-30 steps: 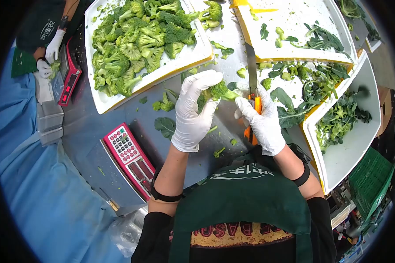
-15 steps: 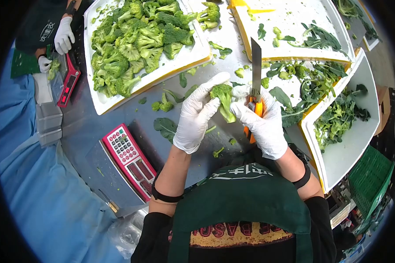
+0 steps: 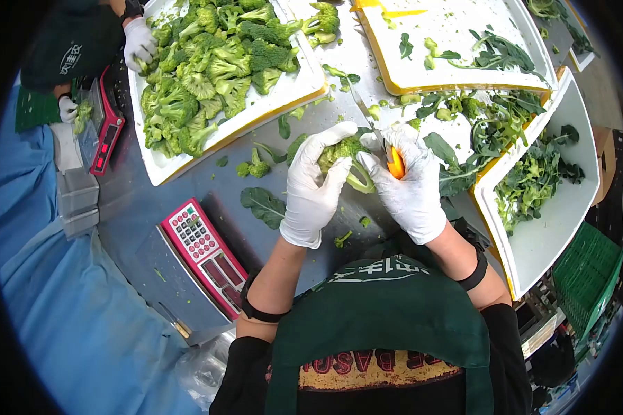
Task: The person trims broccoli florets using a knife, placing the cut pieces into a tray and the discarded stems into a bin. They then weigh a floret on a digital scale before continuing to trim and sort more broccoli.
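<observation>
My left hand (image 3: pixel 310 190), in a white glove, is closed around a broccoli floret (image 3: pixel 339 151). Its cut, pale green stem points down and to the right, toward my other hand. Gloved fingers of my right hand (image 3: pixel 412 190) wrap a knife (image 3: pixel 396 164) by its orange handle. The blade slants up and left, past the floret's upper right side. Right-hand fingertips sit close beside the stem. Below both hands, small broccoli scraps (image 3: pixel 342 239) lie on the metal table (image 3: pixel 142 238), and a broccoli leaf (image 3: pixel 263 205) rests left of my left hand.
A white tray (image 3: pixel 311 88) piled with broccoli florets stands at upper left. Another white tray (image 3: pixel 464 52) holds leaves and scraps; a deep white bin (image 3: pixel 567 187) with trimmings is at right. A pink scale (image 3: pixel 204 256) sits lower left. A co-worker's gloved hand (image 3: pixel 140 45) reaches the florets.
The knife has tipped from upright to slanting left, and the floret has turned in my left hand. The co-worker's upper hand has moved from beside the red scale to the floret tray.
</observation>
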Tool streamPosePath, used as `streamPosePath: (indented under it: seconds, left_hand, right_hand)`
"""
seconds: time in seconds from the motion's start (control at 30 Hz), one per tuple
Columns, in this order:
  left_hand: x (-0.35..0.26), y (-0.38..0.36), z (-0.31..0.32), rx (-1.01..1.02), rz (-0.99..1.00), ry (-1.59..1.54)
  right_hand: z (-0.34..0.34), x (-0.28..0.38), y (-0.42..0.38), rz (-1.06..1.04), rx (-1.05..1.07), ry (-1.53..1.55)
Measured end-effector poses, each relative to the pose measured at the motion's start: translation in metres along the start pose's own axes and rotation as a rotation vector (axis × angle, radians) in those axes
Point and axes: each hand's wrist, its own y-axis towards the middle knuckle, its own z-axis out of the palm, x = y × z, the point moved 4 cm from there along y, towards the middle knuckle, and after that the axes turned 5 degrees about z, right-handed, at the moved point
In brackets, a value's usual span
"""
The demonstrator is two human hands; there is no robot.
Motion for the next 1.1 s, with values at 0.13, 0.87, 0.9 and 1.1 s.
streamPosePath:
  seconds: [0.13, 0.87, 0.9, 1.1]
  left_hand:
    - [-0.006, 0.003, 0.001, 0.001, 0.211, 0.295]
    - [-0.005, 0.024, -0.037, -0.001, -0.029, -0.323]
    - [-0.006, 0.025, -0.039, 0.005, -0.010, -0.323]
    - [-0.011, 0.023, -0.031, -0.028, -0.091, -0.310]
  right_hand:
    - [0.008, -0.012, -0.006, 0.236, 0.069, 0.278]
    - [-0.002, -0.055, -0.023, 0.834, 0.131, 0.731]
    - [-0.001, -0.055, -0.024, 0.847, 0.168, 0.705]
    - [0.005, -0.038, -0.019, 0.721, 0.232, 0.760]
